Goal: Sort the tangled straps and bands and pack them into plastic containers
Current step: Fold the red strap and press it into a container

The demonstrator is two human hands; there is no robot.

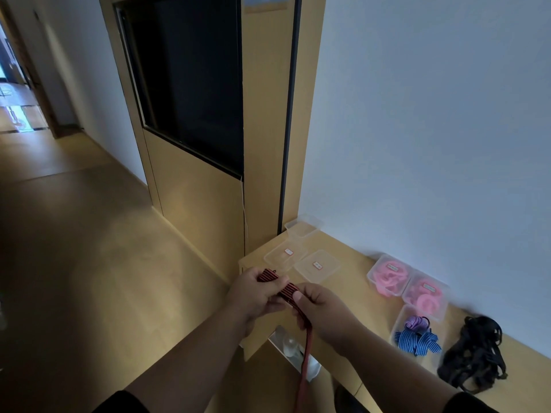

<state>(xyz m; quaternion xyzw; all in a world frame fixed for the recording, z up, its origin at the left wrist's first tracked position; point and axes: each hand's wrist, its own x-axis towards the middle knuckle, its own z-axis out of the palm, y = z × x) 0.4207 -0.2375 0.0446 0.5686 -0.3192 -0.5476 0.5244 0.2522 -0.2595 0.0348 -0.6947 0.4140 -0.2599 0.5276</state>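
Two hands up front, left hand [253, 296] and right hand [325, 311], one red-and-black striped strap [286, 289]; three clear lids [316, 265], one empty container [303, 225], three filled containers [387, 274], one black strap tangle [474, 356]

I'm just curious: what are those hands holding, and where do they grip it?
A red strap. The left hand pinches its folded upper end, the right hand grips just below; the rest hangs down loose.

Small labels on container lids [317, 265] — print too small to read
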